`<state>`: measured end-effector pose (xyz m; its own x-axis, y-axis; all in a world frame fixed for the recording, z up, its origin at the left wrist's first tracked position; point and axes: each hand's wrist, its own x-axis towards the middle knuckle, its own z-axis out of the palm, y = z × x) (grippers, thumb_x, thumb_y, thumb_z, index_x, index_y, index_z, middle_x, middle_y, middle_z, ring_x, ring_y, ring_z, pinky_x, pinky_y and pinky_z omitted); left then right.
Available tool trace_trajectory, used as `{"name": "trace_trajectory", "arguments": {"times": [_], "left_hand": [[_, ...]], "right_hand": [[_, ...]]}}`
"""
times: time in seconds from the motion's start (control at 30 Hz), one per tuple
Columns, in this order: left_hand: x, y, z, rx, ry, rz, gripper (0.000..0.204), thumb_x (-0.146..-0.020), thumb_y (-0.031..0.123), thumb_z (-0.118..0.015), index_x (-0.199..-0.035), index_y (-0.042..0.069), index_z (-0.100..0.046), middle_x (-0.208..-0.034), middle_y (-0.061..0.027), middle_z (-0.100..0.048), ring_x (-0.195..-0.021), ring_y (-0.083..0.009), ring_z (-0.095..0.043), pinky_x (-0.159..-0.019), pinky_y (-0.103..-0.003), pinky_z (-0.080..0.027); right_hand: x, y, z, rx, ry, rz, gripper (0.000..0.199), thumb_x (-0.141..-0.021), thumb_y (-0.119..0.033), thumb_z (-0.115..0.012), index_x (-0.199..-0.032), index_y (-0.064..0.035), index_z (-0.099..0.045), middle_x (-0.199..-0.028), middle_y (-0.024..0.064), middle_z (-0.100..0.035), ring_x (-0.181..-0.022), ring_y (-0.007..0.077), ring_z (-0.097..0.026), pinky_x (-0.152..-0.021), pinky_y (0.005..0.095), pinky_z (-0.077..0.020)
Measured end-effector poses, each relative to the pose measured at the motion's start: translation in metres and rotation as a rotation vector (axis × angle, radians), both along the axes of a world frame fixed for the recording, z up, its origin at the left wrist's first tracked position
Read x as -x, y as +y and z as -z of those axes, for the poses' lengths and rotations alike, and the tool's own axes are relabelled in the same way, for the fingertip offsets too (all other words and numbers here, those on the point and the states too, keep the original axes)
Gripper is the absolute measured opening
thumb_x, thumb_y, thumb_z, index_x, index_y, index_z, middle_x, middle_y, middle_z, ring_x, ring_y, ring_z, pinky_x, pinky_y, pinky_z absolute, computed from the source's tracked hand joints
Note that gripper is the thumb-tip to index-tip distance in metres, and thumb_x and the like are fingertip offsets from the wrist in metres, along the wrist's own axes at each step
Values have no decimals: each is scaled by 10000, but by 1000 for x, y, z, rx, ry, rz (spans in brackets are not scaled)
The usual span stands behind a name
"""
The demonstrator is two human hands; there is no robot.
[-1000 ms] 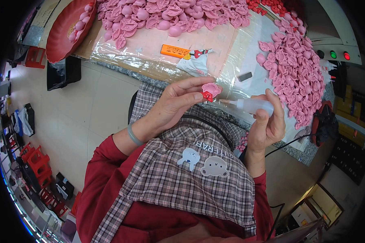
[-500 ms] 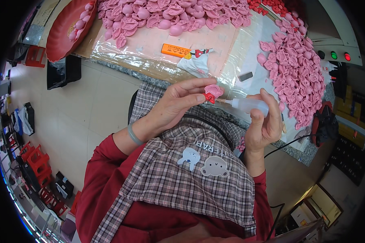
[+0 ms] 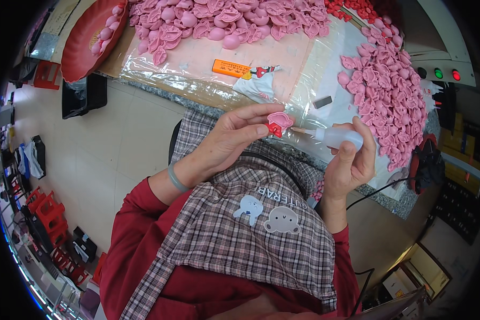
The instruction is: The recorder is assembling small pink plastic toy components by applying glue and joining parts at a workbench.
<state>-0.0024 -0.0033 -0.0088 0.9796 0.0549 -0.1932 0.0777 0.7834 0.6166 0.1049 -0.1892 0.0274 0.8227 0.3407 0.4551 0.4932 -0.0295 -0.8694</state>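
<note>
Between its thumb and fingers my left hand (image 3: 239,130) pinches a small pink and red plastic piece (image 3: 279,120), pink cup-like part up and red part below. My right hand (image 3: 352,162) grips a translucent squeeze bottle (image 3: 342,138) lying nearly level, its thin nozzle pointing left. The nozzle tip is a short way right of the piece, seemingly apart from it. Past my hands, on the table, are a white cloth (image 3: 257,87) with a cartoon print and an orange box (image 3: 231,68). A small dark grey block (image 3: 322,102) rests to their right.
Heaps of pink moulded pieces (image 3: 224,18) (image 3: 386,101) cover the table's far side and right. Red pieces (image 3: 352,8) lie at the far right. A red scalloped tray (image 3: 80,56) holding pink balls stands far left. A machine panel with lit buttons (image 3: 447,74) borders the right; a black cable (image 3: 381,189) hangs nearby.
My right hand has drawn the squeeze bottle a little to the right, so its nozzle has moved back from the piece. My left hand has stayed almost still, with the piece slightly turned.
</note>
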Motion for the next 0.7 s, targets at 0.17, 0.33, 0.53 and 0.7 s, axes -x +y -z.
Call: {"name": "trace_trajectory", "arguments": {"times": [0.17, 0.33, 0.53, 0.7], "left_hand": [[1, 1, 0, -18, -20, 8, 439, -924, 47, -572, -1349, -15, -479, -1295, -119, -566, -1197, -173, -534, -1032, -300, -418], [0, 2, 0, 115, -27, -47, 481, -923, 103, -591, -1372, -1, -452, -1314, -135, -554, -1209, -189, -530, -1037, -334, -415], [0, 1, -2, 123, -44, -80, 497, -922, 132, -598, -1378, 7, -446, -1330, -152, -540, -1239, -208, -505, -1056, -358, -394], [-1, 2, -3, 80, -60, -81, 467, -945, 137, -564, -1377, 13, -439, -1385, -194, -478, -1274, -273, -486, -1077, -411, -408]], "right_hand": [[2, 2, 3, -88, 174, -5, 422, -946, -278, -613, -1229, 26, -534, -919, 148, -632, -663, 122, -531, -545, 228, -402], [3, 3, 10, -182, 269, -15, 397, -943, -247, -622, -1216, 28, -533, -939, 160, -626, -661, 135, -535, -557, 245, -422], [10, 1, 13, -175, 307, -16, 383, -945, -226, -619, -1214, 33, -532, -935, 168, -627, -667, 143, -540, -570, 251, -428], [10, 1, 14, -152, 309, -13, 376, -946, -213, -615, -1217, 35, -536, -940, 172, -629, -669, 145, -545, -578, 248, -427]]}}
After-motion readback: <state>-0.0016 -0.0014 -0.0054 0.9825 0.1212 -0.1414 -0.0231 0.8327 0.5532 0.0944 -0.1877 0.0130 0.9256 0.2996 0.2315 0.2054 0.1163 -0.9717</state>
